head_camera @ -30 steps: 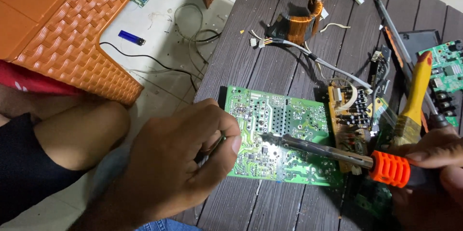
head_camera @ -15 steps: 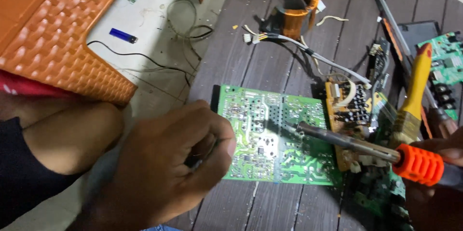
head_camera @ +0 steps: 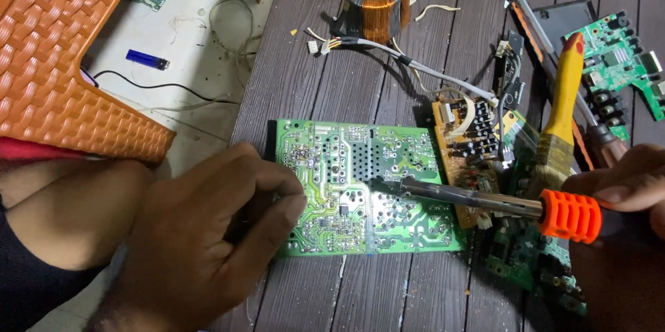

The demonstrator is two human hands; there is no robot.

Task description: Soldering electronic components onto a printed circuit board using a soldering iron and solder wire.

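Head view: green circuit board (head_camera: 367,190) lies solder side up on the dark slatted table (head_camera: 305,68), near middle. Left hand (head_camera: 208,242) rests on the board's left edge, fingers curled shut; what they pinch is hidden, can't tell. Right hand (head_camera: 623,193) at the right edge is closed around the soldering iron (head_camera: 485,200) just behind its orange collar; the metal shaft runs left, tip down on the board's middle. Just right of the board sits a smaller brown board (head_camera: 467,131), with a yellow-handled brush (head_camera: 557,117) lying beside it. Far side of the table: copper coil (head_camera: 381,10) with grey wires trailing toward the brown board. Far right, another green board (head_camera: 613,55). Left, off the table: orange woven stool (head_camera: 62,62), blue lighter (head_camera: 145,59) on the pale floor.
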